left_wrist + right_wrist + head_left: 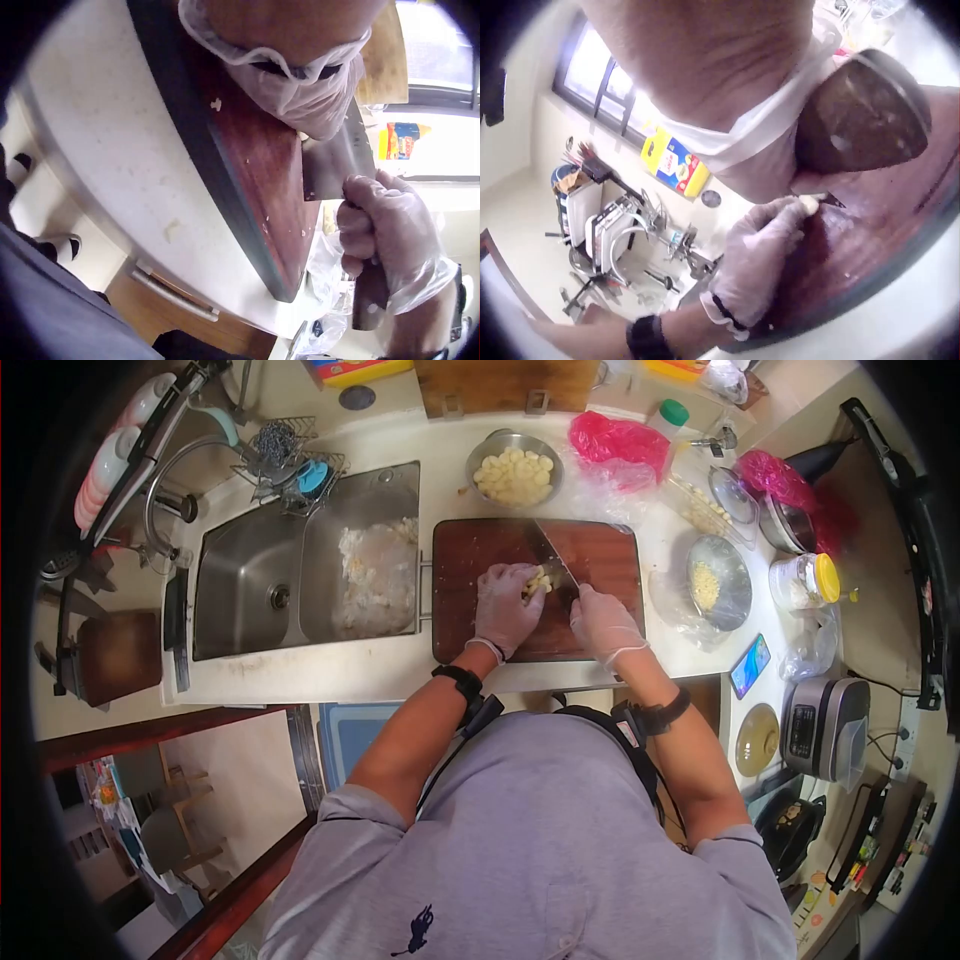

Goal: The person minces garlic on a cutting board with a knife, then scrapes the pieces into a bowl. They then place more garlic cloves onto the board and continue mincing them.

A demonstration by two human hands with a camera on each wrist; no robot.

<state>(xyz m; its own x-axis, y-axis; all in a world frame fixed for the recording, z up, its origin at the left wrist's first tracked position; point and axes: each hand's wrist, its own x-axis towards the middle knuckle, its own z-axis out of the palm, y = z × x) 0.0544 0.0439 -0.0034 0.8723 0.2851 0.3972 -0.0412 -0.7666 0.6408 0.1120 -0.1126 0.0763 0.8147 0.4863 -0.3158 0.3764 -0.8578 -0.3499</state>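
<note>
A cleaver (553,555) stands over the dark red cutting board (470,550), its handle gripped by my gloved right hand (605,625). In the left wrist view the broad blade (337,165) rises edge-down beside my left fingers. My gloved left hand (503,605) holds pale peeled garlic cloves (541,581) against the board, right at the blade's left side. The right wrist view shows a garlic clove (810,204) at the left fingertips; the wooden handle (862,116) fills the front and hides most of the blade. Small garlic bits are scattered over the wood.
Behind the board is a metal bowl (471,472) of peeled cloves. To the right, a bowl (735,575) contains minced garlic, near a phone (750,665) and a yellow-lidded jar (795,582). At left, the double sink (240,585) has pale skins in one basin.
</note>
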